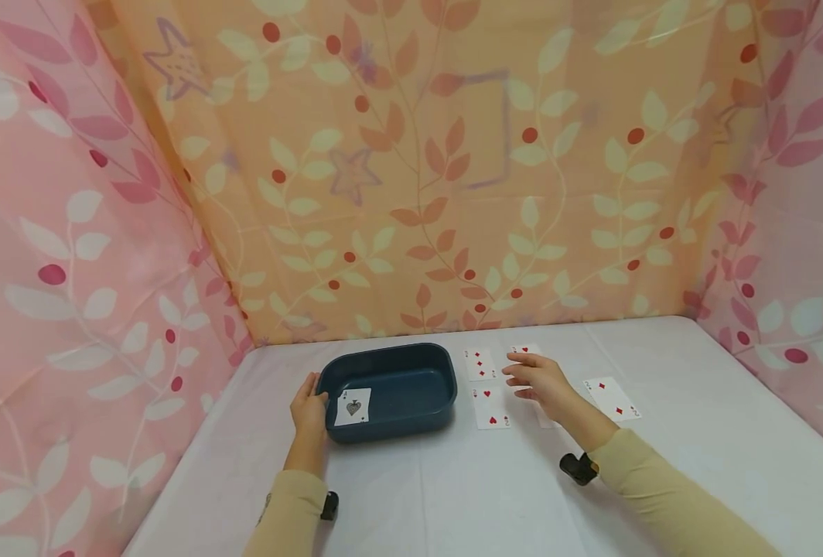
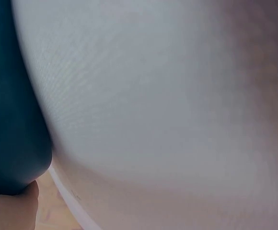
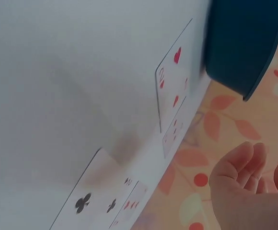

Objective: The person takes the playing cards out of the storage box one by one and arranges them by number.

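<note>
My left hand (image 1: 309, 414) grips the left end of a dark blue rectangular basin (image 1: 391, 427), thumb over the rim and fingers along the outside. Inside the basin, at its left end, lies an ace of spades (image 1: 353, 407). My right hand (image 1: 540, 384) holds nothing and hovers over the playing cards, its fingers loosely bent and pointing left. Beneath it in the head view, a two of clubs (image 3: 84, 203) is mostly covered; the right wrist view shows it. Nearest the basin are a three of diamonds (image 1: 481, 364) and a two of hearts (image 1: 492, 408).
Behind the right fingertips, another hearts card (image 1: 525, 349) is partly hidden. A two of diamonds (image 1: 613, 398) lies to the right of the right hand. White cloth covers the table (image 1: 411, 495), and patterned curtains (image 1: 418, 170) hang at its back and sides.
</note>
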Tool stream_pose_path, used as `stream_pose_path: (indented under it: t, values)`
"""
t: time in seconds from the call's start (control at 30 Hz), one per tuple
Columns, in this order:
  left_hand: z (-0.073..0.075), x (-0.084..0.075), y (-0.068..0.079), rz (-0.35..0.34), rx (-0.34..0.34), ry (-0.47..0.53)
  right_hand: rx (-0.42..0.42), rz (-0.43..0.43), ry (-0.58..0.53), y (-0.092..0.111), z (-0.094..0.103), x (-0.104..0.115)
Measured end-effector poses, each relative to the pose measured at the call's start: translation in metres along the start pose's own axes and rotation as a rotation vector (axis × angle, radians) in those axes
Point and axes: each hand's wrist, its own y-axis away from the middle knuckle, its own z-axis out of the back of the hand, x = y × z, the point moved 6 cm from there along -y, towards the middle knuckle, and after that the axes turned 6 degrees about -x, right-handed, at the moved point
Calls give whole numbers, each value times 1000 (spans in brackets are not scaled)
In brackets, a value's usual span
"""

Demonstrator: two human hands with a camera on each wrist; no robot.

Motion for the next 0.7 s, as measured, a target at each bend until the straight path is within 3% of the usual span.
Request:
stream_pose_path:
  t: [0.43, 0.7]
  values:
    - [0, 0, 2, 11, -6, 6, 11, -17, -37, 0, -36, 0]
    - [0, 0, -1, 5, -14, 14, 93, 14, -99, 4, -67, 6]
